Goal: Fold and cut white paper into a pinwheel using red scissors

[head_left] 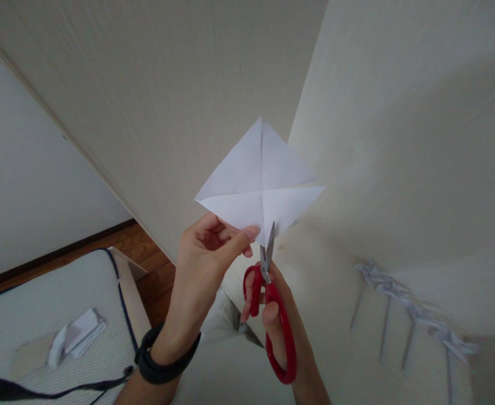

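Observation:
A white square of paper [239, 169], turned like a diamond, has creases crossing at its middle and a slit running in from its right corner. My left hand [217, 242] pinches its lower left edge between thumb and fingers. Below the paper, my right hand [277, 315] grips red-handled scissors [287, 343] with thumb and fingers through the loops. The scissor blades are apart at the paper's bottom corner, one in front of the sheet and the other partly hidden.
Several folded paper pinwheels [412, 306] on thin sticks lie in a row at right on a pale surface. At left, a white mattress [53, 298] with dark piping bears folded papers [81, 332] and a beige piece [32, 355]. A dark strap [53, 391] crosses it. Wooden floor [146, 247] shows beyond.

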The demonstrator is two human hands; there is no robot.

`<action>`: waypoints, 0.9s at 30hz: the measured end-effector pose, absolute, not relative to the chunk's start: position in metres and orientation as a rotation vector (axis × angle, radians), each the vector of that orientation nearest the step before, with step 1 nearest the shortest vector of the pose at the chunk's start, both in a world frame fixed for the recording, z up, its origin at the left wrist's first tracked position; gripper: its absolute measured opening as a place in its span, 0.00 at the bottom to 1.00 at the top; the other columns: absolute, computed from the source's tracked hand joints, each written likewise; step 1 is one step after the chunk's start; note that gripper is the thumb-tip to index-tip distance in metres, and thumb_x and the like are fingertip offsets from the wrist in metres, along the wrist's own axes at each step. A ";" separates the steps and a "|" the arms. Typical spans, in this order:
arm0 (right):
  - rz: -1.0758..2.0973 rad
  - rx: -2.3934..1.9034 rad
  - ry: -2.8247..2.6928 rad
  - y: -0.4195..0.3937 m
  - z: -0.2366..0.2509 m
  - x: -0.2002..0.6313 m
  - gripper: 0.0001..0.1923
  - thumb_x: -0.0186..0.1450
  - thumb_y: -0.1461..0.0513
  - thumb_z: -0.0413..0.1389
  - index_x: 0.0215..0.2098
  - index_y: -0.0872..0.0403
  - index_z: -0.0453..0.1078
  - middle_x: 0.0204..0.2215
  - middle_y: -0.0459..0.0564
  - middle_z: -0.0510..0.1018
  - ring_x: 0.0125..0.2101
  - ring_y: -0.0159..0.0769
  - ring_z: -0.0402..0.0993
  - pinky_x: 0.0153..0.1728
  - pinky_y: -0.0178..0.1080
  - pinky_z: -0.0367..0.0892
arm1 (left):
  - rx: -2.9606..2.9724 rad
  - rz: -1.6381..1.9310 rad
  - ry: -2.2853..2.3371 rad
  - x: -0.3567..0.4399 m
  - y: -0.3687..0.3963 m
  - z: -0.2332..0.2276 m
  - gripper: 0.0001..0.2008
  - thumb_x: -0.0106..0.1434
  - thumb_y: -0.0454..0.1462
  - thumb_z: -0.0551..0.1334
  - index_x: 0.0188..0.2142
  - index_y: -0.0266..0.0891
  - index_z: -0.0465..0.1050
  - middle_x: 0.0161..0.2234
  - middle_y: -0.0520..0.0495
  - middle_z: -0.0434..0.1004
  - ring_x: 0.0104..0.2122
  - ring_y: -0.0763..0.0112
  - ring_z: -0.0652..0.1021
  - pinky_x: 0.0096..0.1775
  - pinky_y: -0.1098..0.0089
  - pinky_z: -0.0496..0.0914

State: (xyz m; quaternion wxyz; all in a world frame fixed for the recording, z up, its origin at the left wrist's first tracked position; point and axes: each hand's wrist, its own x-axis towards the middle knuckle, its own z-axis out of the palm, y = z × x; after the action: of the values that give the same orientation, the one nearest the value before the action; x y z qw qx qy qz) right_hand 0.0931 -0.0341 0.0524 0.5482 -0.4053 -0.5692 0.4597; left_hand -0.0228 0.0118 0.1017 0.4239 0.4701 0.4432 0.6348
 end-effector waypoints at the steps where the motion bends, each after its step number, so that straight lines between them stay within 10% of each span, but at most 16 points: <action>1: 1.090 -0.961 -1.353 -0.034 0.053 0.093 0.23 0.62 0.41 0.53 0.31 0.51 0.65 0.25 0.45 0.71 0.24 0.32 0.66 0.24 0.35 0.66 | 1.178 1.587 1.102 -0.023 0.012 0.102 0.05 0.55 0.33 0.70 0.26 0.39 0.76 0.19 0.58 0.75 0.19 0.80 0.73 0.24 0.80 0.67; 27: 1.170 -0.992 -1.468 -0.035 0.059 0.099 0.30 0.62 0.33 0.42 0.33 0.50 0.59 0.27 0.46 0.67 0.26 0.32 0.63 0.26 0.37 0.64 | 1.162 1.562 1.081 -0.022 0.010 0.106 0.06 0.54 0.30 0.68 0.25 0.40 0.74 0.19 0.60 0.75 0.19 0.82 0.74 0.23 0.83 0.68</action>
State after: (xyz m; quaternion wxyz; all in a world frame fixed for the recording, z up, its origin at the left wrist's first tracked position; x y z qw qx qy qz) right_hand 0.0989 -0.0347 0.0585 0.4873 -0.4081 -0.6036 0.4812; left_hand -0.0220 0.0095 0.1059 0.4415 0.4681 0.4356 0.6294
